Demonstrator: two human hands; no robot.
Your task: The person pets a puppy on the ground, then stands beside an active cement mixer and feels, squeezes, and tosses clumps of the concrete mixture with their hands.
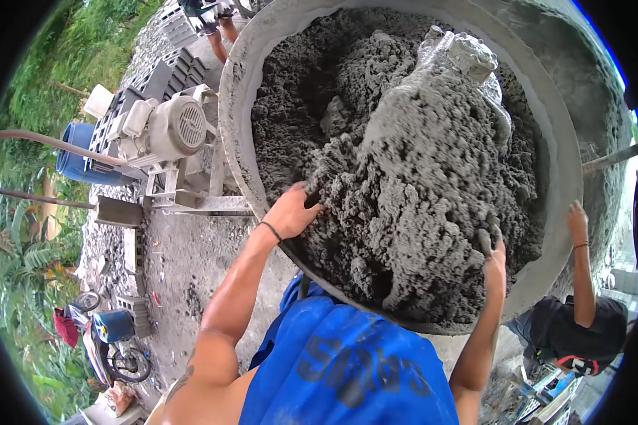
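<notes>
A round mixer drum [237, 106] full of damp grey concrete mix [404, 227] lies before me. A mix-coated metal piece [471, 57] sticks up from the heap at the upper right. My left hand [293, 211] reaches over the near rim at the left, with thumb and fingers apart and the fingertips partly hidden in the mix. On the right side of the heap, my right hand [495, 251] touches the mix, its outstretched fingers coated grey. Neither hand is closed round anything that I can see.
An electric motor [177, 127] on a metal frame stands left of the drum. A co-worker in a dark shirt [594, 329] is at the right, one hand [578, 221] near the rim. Concrete blocks [166, 78], a blue barrel [85, 152] and a motorbike [110, 340] are at the left.
</notes>
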